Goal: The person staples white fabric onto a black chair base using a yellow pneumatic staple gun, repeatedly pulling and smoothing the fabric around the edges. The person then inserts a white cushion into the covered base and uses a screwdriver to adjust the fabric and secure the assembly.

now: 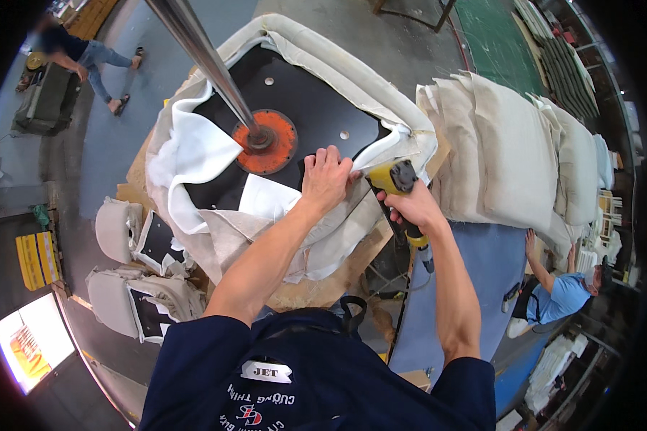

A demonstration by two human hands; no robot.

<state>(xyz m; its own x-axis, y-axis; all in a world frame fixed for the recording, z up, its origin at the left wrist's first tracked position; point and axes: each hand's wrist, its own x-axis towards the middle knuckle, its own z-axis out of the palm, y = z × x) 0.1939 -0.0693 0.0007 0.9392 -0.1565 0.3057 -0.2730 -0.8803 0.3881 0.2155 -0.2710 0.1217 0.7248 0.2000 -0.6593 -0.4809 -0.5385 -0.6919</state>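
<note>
An upholstered seat lies underside up, its black base panel [305, 90] framed by beige fabric [338, 52] and white padding [203, 147]. A steel rod [216, 72] ends in an orange-red disc [286, 147] pressed on the panel. My left hand [326, 179] rests at the seat's near right edge, fingers curled and gripping the folded fabric there. Wrapped around the handle of a yellow and black air staple gun [391, 177], my right hand [417, 208] holds its nose at the fabric edge, close to my left fingers. The nose's exact contact is hidden.
Stacked beige cushions [496, 151] sit to the right on a blue table [446, 287]. More cushions [115, 302] are piled at the left. An air hose [410, 287] hangs below the gun. One person [557, 294] works at the right, another [86, 54] sits far left.
</note>
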